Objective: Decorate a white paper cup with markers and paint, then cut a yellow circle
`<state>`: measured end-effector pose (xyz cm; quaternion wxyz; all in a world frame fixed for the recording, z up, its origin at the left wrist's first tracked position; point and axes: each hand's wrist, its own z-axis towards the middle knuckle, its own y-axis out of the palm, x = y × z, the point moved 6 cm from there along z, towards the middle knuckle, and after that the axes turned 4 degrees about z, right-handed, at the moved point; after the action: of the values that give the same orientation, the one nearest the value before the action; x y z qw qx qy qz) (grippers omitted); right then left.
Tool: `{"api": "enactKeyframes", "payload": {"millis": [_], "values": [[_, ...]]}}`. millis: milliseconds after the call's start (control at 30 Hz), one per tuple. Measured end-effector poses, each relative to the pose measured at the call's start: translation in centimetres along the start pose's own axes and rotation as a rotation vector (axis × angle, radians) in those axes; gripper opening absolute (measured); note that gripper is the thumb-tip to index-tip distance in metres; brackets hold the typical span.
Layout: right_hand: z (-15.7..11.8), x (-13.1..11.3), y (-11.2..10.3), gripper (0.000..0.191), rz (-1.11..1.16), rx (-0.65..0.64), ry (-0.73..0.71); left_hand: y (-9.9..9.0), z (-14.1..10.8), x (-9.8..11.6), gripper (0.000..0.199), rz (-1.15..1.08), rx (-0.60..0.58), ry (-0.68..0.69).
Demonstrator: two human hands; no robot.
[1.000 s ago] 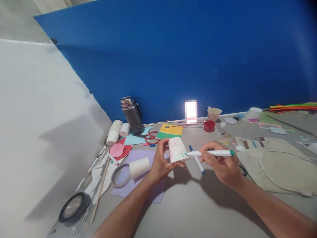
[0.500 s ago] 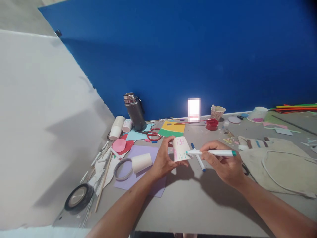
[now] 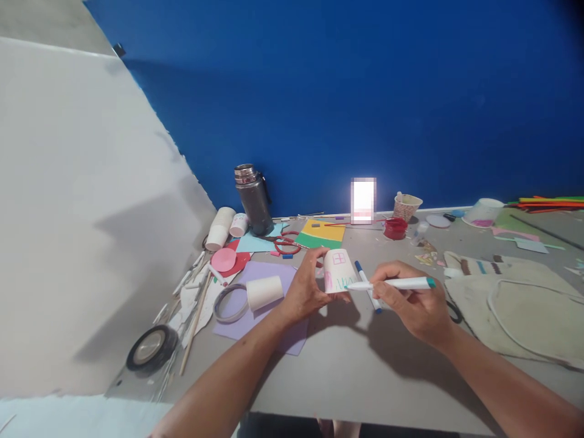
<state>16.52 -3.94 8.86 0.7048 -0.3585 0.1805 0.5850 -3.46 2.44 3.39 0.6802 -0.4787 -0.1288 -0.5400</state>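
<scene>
My left hand (image 3: 309,283) is wrapped round an upside-down white paper cup (image 3: 338,267), held a little above the table. Its side carries a pink window drawing, a pink patch at the lower left and green zigzag strokes along the bottom. In my right hand (image 3: 413,298) is a white marker pen (image 3: 396,283) with a green end, its tip against the lower side of the cup near the green strokes. Just behind the cup lies a blue-ended marker (image 3: 375,298) on the table. Another white paper cup (image 3: 265,292) rests on its side on purple paper (image 3: 292,340).
A dark thermos (image 3: 254,204) stands at the back, near red-handled scissors (image 3: 288,242). Tape rolls (image 3: 151,348), sticks and paper scraps lie left. To the right are a cloth bag (image 3: 515,310) with a white cord, a patterned cup (image 3: 407,208) and a red spool (image 3: 395,229).
The pen tip has moved slightly along the cup's lower side, and the green strokes look extended. The whole view has shifted a little.
</scene>
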Motion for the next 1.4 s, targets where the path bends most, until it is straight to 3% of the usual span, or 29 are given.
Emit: {"api": "enactKeyframes", "payload": {"millis": [400,700,900,1000,1167,1400], "values": [[-0.1,-1.0,0.7,0.009,-0.104,0.008,-0.135,0.0,0.0,0.7,0.092,0.146,-0.011,0.037],[-0.1,-0.4,0.9,0.013,-0.097,-0.035,-0.062,0.0,0.1,0.6,0.092,0.194,-0.004,0.07],[-0.6,0.8,-0.1,0.013,-0.11,0.108,-0.007,-0.1,0.0,0.6,0.091,0.095,0.017,0.052],[-0.3,1.8,-0.3,0.025,-0.136,0.113,0.041,-0.3,0.0,0.6,0.094,-0.06,0.031,-0.056],[0.5,3.5,0.4,0.077,-0.148,-0.041,0.141,-0.1,0.0,1.0,0.098,-0.363,0.044,-0.162],[0.6,4.5,0.7,0.083,-0.037,-0.149,0.216,0.3,0.0,2.0,0.099,-0.539,-0.023,-0.161]]}}
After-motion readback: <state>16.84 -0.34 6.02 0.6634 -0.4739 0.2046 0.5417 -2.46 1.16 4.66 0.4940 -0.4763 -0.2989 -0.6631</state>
